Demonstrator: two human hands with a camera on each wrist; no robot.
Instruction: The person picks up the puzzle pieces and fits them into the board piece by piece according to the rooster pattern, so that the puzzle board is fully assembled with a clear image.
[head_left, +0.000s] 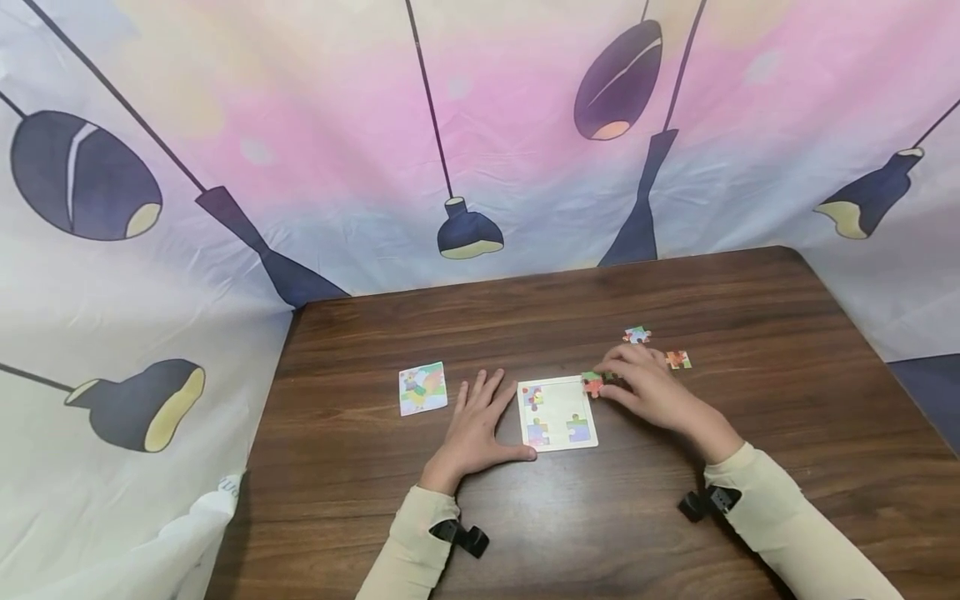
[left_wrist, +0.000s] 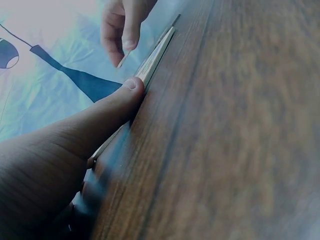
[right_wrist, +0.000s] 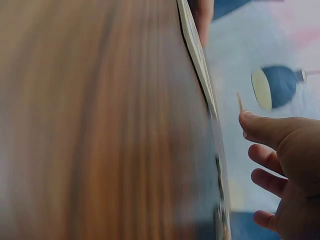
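Observation:
A square puzzle tray with a pale border lies on the table, with puzzle pieces in its upper left, lower left and lower right corners. Fingers spread, my left hand rests on the table left of it, its thumb touching the tray's near left corner. Between thumb and fingers, my right hand pinches a red and green puzzle piece at the tray's upper right corner. In the right wrist view this piece appears edge-on, raised off the table. Under the right fingers, another greenish bit is mostly hidden.
Two loose puzzle pieces lie beyond the right hand, a bluish piece and an orange-red piece. A square picture card lies left of the left hand. A printed cloth hangs behind the wooden table.

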